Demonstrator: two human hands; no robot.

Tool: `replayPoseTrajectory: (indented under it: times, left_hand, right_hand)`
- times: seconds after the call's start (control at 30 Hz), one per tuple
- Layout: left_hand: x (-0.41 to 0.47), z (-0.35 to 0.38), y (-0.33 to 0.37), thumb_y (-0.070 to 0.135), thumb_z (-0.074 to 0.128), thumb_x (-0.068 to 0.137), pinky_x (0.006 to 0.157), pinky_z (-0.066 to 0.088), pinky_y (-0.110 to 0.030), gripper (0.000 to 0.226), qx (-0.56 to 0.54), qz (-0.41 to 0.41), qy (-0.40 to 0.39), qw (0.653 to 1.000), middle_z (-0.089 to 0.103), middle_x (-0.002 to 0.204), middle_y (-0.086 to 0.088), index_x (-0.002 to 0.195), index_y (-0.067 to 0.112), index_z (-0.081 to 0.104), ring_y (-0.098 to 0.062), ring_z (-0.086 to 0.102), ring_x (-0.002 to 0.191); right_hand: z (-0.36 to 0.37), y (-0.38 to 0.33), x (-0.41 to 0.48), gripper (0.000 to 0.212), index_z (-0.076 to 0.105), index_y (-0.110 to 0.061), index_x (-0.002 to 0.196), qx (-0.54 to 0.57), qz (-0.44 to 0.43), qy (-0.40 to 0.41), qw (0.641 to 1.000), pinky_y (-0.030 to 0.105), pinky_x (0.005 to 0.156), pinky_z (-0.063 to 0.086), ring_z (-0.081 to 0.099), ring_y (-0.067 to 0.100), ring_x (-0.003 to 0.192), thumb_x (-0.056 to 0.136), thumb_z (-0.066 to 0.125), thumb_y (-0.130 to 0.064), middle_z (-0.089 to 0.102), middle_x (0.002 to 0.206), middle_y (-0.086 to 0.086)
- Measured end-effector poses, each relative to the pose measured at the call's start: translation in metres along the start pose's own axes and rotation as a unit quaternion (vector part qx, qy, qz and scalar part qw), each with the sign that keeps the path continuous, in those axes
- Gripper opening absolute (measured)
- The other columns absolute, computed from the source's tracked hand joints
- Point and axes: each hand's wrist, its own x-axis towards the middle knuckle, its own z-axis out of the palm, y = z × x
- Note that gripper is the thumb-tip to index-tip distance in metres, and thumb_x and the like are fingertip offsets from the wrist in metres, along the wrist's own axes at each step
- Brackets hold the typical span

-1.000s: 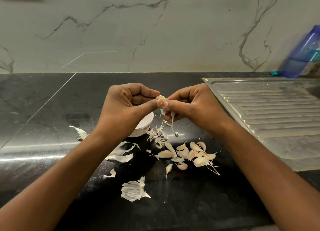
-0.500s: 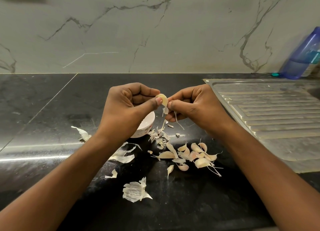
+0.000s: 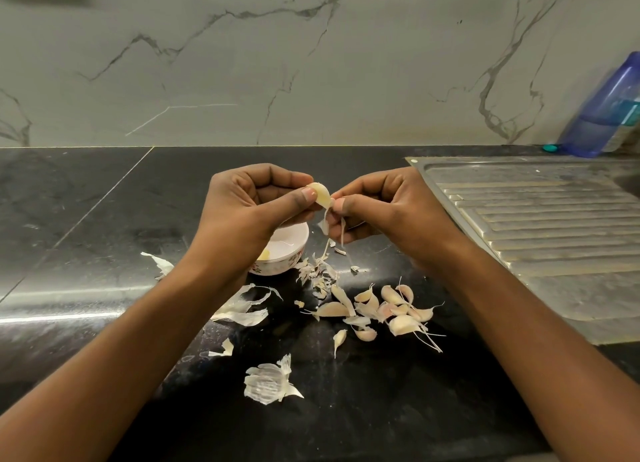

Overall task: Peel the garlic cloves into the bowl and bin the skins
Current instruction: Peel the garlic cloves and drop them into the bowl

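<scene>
A glossy black stone table (image 3: 86, 219) runs back to a grey wall (image 3: 311, 63) veined like marble. On the right, a ribbed steel draining board (image 3: 540, 219) sits on it. At the board's far corner, against the wall, is a blue plastic bottle (image 3: 606, 112), with a small teal object (image 3: 550, 147) just beside its base.

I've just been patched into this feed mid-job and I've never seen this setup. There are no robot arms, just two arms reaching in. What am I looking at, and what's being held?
There is no machine here. A person works with bare hands, and the single picture comes from a camera worn on their head, looking forward and down. The left hand grips a mostly peeled garlic clove. The right hand pinches a strip of skin hanging from it. A small white bowl sits below the left hand. Unpeeled cloves and loose skins lie on the black counter. A steel drainboard is on the right, with a blue bottle behind it. No bin is in view.
</scene>
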Motion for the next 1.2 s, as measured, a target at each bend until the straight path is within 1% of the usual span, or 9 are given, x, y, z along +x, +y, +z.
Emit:
replayPoseTrajectory:
  times: [0.1, 0.2, 0.3, 0.4, 0.5, 0.73, 0.83, 1.1, 1.2]
  left_hand:
    - [-0.0010, 0.0002, 0.0005, 0.003, 0.076, 0.089, 0.087, 0.065, -0.034, 0.023, 0.014, 0.012, 0.009, 1.000, 0.082, 0.102, -0.010, 0.112, -0.001, 0.073, -0.026, 0.080, 0.096]
    - [-0.0017, 0.0008, 0.0014, 0.004, 0.076, 0.089, 0.087, 0.065, -0.035, 0.024, 0.016, 0.011, 0.009, 1.000, 0.082, 0.102, -0.010, 0.112, 0.000, 0.073, -0.026, 0.080, 0.096]
    - [-0.0016, 0.0008, 0.0025, 0.004, 0.076, 0.086, 0.088, 0.064, -0.036, 0.026, -0.016, -0.010, 0.005, 1.000, 0.081, 0.102, -0.013, 0.112, -0.002, 0.073, -0.029, 0.079, 0.097]
    - [-0.0019, 0.0018, 0.0049, 0.009, 0.077, 0.080, 0.087, 0.065, -0.035, 0.032, -0.045, -0.027, -0.004, 0.999, 0.081, 0.103, -0.015, 0.110, -0.001, 0.073, -0.030, 0.079, 0.097]
    - [-0.0015, 0.0021, 0.0066, 0.010, 0.076, 0.076, 0.086, 0.065, -0.034, 0.033, -0.080, -0.039, -0.008, 0.996, 0.080, 0.102, -0.017, 0.107, -0.001, 0.073, -0.030, 0.079, 0.095]
    - [-0.0007, 0.0018, 0.0079, 0.008, 0.074, 0.074, 0.082, 0.065, -0.031, 0.033, -0.107, -0.068, -0.013, 0.992, 0.080, 0.101, -0.018, 0.107, -0.001, 0.073, -0.028, 0.079, 0.092]
    - [-0.0007, 0.0035, 0.0076, 0.007, 0.074, 0.074, 0.081, 0.065, -0.031, 0.034, -0.110, -0.070, -0.009, 0.991, 0.080, 0.101, -0.018, 0.107, -0.001, 0.073, -0.028, 0.080, 0.092]
    - [-0.0017, 0.0052, 0.0070, 0.005, 0.073, 0.075, 0.078, 0.064, -0.028, 0.032, -0.121, -0.073, -0.006, 0.990, 0.080, 0.102, -0.020, 0.107, -0.002, 0.072, -0.030, 0.080, 0.095]
    - [-0.0011, 0.0054, 0.0071, 0.005, 0.073, 0.075, 0.078, 0.065, -0.028, 0.033, -0.130, -0.080, -0.005, 0.988, 0.079, 0.102, -0.020, 0.107, -0.003, 0.072, -0.029, 0.080, 0.094]
  right_hand:
    - [0.0005, -0.0007, 0.0000, 0.013, 0.077, 0.004, 0.104, 0.004, 0.001, -0.004, 1.000, 0.041, 0.076, 0.068, 0.078, 0.037, 0.083, 0.101, 0.068, -0.006, 0.080, 0.090, 0.015]
    - [0.0008, -0.0001, -0.0005, 0.012, 0.077, 0.003, 0.102, -0.009, -0.002, -0.002, 1.000, 0.042, 0.076, 0.068, 0.079, 0.035, 0.081, 0.099, 0.071, -0.006, 0.080, 0.088, 0.014]
    - [0.0003, 0.0006, -0.0001, 0.010, 0.077, 0.002, 0.100, -0.025, -0.015, 0.003, 1.000, 0.040, 0.074, 0.068, 0.078, 0.033, 0.078, 0.099, 0.071, -0.005, 0.080, 0.086, 0.013]
    - [0.0000, 0.0012, 0.0008, 0.008, 0.077, 0.000, 0.097, -0.027, -0.019, 0.010, 0.999, 0.040, 0.073, 0.067, 0.078, 0.035, 0.077, 0.098, 0.071, -0.003, 0.080, 0.085, 0.013]
    - [-0.0006, 0.0023, 0.0015, 0.008, 0.078, 0.000, 0.096, -0.032, -0.016, 0.019, 0.999, 0.038, 0.071, 0.067, 0.078, 0.032, 0.075, 0.098, 0.072, -0.004, 0.080, 0.084, 0.012]
    - [0.0006, 0.0029, 0.0033, 0.009, 0.077, 0.002, 0.097, -0.044, 0.001, 0.015, 0.999, 0.036, 0.069, 0.067, 0.077, 0.029, 0.072, 0.098, 0.072, -0.005, 0.079, 0.083, 0.014]
    - [-0.0005, 0.0032, 0.0039, 0.010, 0.077, 0.003, 0.096, -0.056, -0.001, 0.020, 0.998, 0.033, 0.067, 0.066, 0.077, 0.028, 0.070, 0.098, 0.073, -0.006, 0.079, 0.082, 0.014]
    - [0.0002, 0.0043, 0.0045, 0.010, 0.078, 0.003, 0.092, -0.059, 0.008, 0.033, 0.998, 0.031, 0.065, 0.065, 0.076, 0.028, 0.068, 0.095, 0.075, -0.006, 0.078, 0.079, 0.014]
    - [-0.0007, 0.0019, 0.0038, 0.011, 0.077, 0.004, 0.093, -0.042, 0.028, 0.011, 0.999, 0.031, 0.064, 0.064, 0.074, 0.028, 0.067, 0.096, 0.074, -0.006, 0.078, 0.080, 0.015]
